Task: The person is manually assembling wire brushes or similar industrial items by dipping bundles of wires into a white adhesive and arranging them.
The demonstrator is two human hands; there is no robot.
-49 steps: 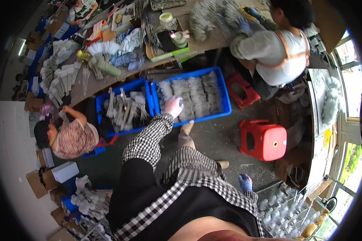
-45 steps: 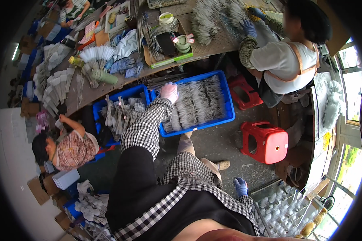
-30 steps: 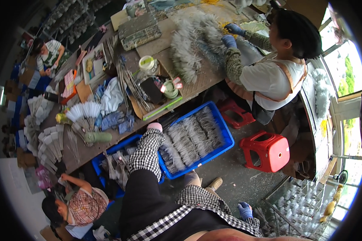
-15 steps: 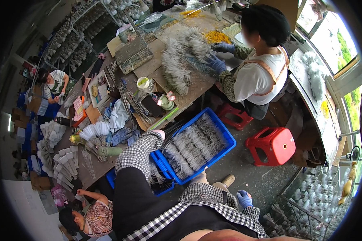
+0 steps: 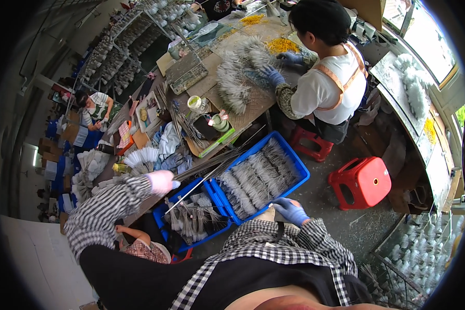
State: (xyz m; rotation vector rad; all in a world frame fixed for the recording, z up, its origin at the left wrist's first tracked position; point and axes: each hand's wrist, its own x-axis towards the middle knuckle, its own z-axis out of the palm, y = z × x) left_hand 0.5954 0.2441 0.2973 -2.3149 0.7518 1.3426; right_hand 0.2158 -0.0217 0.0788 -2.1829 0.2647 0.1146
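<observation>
My left hand (image 5: 161, 182), pale pink with a blue-covered fingertip, hovers beside the table edge, just above the smaller blue bin (image 5: 158, 219). Motion smears its fingers, so its grip is unclear. That bin contains several bundles of thin grey-white stems (image 5: 194, 222), and a thin white rod (image 5: 195, 189) slants across it. To the right is a larger blue bin (image 5: 304, 173) with rows of feathery grey-white bundles (image 5: 258, 175). My right hand (image 5: 291, 211), in a blue glove with bare fingertips, is by that bin's near right corner. Its fingers are stretched out, with nothing visible in them.
Dark thin rods (image 5: 222, 160) lie along the edge of the worktable (image 5: 266, 106). Across it, a co-worker (image 5: 325, 77) handles feathery bundles. Red stools (image 5: 367, 181) stand on the right. Cloths (image 5: 170, 144) and a white tub (image 5: 195, 103) rest on the table; another person (image 5: 144, 248) is lower left.
My left hand has swung left and toward me from the larger bin's far-left corner. My right hand has risen toward the bin. The view has shifted, showing more of the smaller bin.
</observation>
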